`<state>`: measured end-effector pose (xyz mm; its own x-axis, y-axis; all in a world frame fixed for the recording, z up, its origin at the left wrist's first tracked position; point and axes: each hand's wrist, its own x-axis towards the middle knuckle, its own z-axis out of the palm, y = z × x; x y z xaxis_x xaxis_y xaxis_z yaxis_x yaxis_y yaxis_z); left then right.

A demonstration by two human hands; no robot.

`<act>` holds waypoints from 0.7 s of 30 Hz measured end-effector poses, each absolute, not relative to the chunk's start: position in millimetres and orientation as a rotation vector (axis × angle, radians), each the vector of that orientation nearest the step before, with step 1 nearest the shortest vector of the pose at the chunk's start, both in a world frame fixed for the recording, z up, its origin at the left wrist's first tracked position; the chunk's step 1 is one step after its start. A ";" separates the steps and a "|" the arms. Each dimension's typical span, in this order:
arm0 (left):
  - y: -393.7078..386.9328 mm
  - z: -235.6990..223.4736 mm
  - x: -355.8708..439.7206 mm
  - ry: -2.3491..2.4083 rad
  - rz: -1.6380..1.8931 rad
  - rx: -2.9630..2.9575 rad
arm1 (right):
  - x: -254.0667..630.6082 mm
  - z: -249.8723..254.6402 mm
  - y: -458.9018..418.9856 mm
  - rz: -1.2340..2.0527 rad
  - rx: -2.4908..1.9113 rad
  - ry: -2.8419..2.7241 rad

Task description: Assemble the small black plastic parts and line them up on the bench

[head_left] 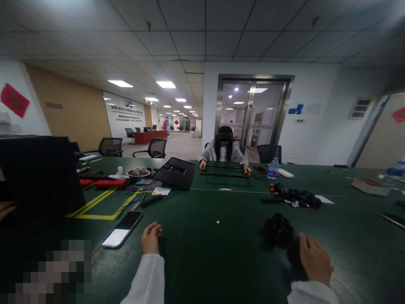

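My left hand [152, 237] rests over the green table at lower centre, its fingers loosely curled and a little apart, with nothing visible in them. A smartphone [122, 230] lies flat to its left. At lower right is my right hand [315, 257], its back turned up and its fingers bent together. A dark patch lies under those fingers, and I cannot make out whether it is a thing or shadow. Just beyond it sits a black, lumpy bundle [278, 230], its kind unclear. Between my hands a tiny pale square [218, 222] lies on the table.
Across the table [209, 253] a person [225, 147] holds a dark bar frame [229, 174]. A black laptop-like panel [175, 173], coloured wires [137, 196] and a metal bowl [138, 173] stand left. Black gear [294, 195] and a water bottle [273, 168] are right. A black box-like object [38, 173] blocks the far left.
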<state>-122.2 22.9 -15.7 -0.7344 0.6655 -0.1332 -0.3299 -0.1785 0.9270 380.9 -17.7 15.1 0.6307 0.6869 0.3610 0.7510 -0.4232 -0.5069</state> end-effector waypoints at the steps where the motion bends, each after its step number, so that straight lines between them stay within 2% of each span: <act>1: 23.1 -16.0 -122.4 1.432 1.967 0.396 | 380.7 15.7 -17.4 -0.096 -2.223 -1.135; 14: 23.3 -15.4 -123.1 1.416 1.976 0.358 | 342.5 57.4 -37.5 -0.018 -2.382 -1.021; 21: 23.5 -15.6 -122.6 1.412 1.987 0.362 | 371.9 34.5 -30.9 0.135 -2.404 -1.256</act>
<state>-122.6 23.5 -15.6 -0.7409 0.6551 -0.1480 -0.3553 -0.1953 0.9141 371.9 -30.9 34.5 0.5866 0.8027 0.1073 0.7617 -0.5019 -0.4098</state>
